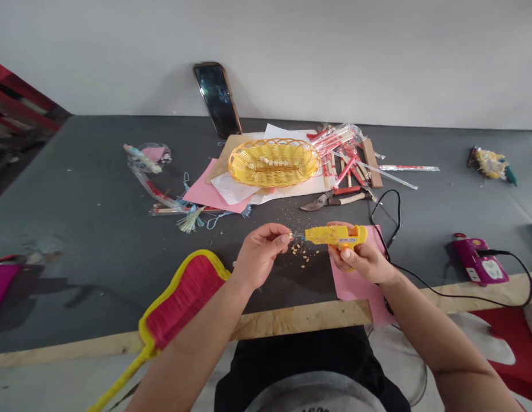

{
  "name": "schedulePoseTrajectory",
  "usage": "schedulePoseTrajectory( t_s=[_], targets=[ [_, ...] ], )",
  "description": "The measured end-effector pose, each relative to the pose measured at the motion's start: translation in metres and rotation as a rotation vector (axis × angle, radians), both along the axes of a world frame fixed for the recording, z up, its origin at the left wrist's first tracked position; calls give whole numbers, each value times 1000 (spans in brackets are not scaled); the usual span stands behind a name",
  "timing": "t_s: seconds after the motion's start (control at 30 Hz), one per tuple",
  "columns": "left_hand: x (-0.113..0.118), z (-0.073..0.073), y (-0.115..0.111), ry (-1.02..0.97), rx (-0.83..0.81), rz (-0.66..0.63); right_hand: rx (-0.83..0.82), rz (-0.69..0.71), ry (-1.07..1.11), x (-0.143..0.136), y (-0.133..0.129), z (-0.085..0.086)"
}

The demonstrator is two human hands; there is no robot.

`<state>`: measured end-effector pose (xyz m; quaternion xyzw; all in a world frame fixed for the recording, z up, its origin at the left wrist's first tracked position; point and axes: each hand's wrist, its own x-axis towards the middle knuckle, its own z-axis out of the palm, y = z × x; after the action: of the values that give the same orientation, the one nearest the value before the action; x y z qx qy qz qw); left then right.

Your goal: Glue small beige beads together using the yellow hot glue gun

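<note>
Watching remotely, I've got the yellow glue gun (334, 233) in my right hand (361, 258), fingers wrapped round the handle, nozzle aimed left. Left hand (265, 249): thumb and fingertips pinched together on a small pale piece (290, 236), right at the nozzle tip; can't tell if they touch. Gun sits between the hands, over the tabletop. Loose crumbs (304, 258) just below the tip. Pink paper (347, 283) under right hand. Yellow basket (306, 155) and pruning shears (324, 201) lie beyond both hands.
</note>
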<state>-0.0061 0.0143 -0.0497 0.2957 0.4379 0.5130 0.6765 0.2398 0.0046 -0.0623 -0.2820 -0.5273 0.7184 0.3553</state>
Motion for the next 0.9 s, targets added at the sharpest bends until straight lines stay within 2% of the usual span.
schedulePoseTrajectory(
  t_s=[0.37,0.67,0.77,0.9],
  targets=[
    [1,2,-1,10,1,19,-24,-20,-29,-1,-2,4],
    [0,0,0,-14,-16,43,-28,18,19,-2,-1,5],
    [0,0,2,-31,-11,54,-11,-35,-15,2,2,8],
    [-1,0,4,-53,-8,62,-19,-216,-185,19,10,17]
  ],
)
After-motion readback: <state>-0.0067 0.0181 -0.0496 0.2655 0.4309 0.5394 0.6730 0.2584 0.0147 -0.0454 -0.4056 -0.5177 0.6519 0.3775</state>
